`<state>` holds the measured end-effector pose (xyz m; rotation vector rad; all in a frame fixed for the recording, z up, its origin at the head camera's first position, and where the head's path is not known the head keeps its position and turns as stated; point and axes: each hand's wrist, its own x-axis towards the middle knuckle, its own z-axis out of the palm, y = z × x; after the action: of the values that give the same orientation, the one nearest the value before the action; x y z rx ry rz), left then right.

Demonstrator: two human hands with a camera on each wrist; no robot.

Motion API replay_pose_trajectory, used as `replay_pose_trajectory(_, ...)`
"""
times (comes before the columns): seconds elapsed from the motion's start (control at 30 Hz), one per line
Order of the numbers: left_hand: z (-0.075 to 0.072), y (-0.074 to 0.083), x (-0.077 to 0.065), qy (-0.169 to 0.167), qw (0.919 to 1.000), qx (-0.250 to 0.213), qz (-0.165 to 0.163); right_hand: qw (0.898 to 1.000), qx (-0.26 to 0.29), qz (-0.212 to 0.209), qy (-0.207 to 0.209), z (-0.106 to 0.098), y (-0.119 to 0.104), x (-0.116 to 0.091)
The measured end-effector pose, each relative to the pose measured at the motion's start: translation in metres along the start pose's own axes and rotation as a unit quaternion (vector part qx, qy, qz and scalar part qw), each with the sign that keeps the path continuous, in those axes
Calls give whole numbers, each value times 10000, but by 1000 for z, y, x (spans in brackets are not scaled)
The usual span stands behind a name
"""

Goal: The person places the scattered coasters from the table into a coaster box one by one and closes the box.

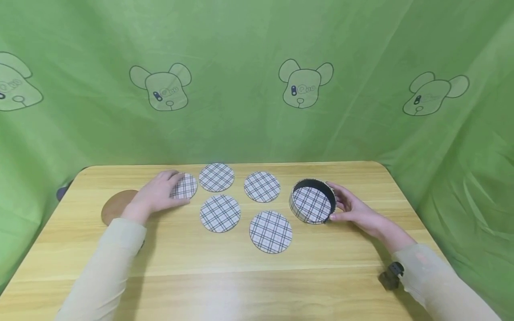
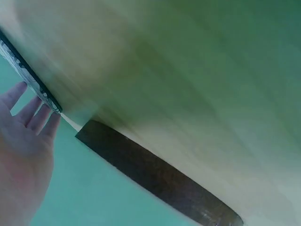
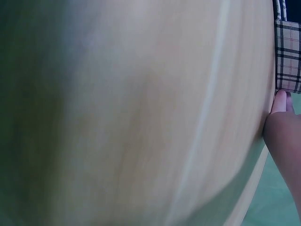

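My left hand (image 1: 160,194) is at a round plaid coaster (image 1: 184,186) on the left of the table, with fingers at its far side and thumb near its front edge. In the left wrist view the extended fingers (image 2: 33,110) meet the coaster's edge (image 2: 33,75). On the right, my right hand (image 1: 355,209) holds the side of a round plaid coaster holder (image 1: 297,209), thumb in front and fingers behind. Its inside wall is black, and a plaid coaster (image 1: 311,204) shows inside. The right wrist view catches only part of the holder (image 3: 288,56).
Several plaid coasters lie flat mid-table, including a back one (image 1: 217,177) and a front one (image 1: 271,232). A brown disc (image 1: 116,207) sits beside my left wrist, partly hidden by it. A green curtain (image 1: 241,129) hangs behind the wooden table (image 1: 209,285).
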<state>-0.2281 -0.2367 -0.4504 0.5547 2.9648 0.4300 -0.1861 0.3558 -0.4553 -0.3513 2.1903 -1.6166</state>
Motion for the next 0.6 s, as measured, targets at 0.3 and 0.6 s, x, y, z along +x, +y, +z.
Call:
replay_pose_trajectory(0.3, -2, 0, 0, -14, 9999, -112, -118, 9999, 83, -88, -14, 1, 1, 0)
replay_pose_trajectory(0.6, -2, -2, 1, -17, 9998, -159, -137, 10000, 37, -29, -7, -1, 2, 0)
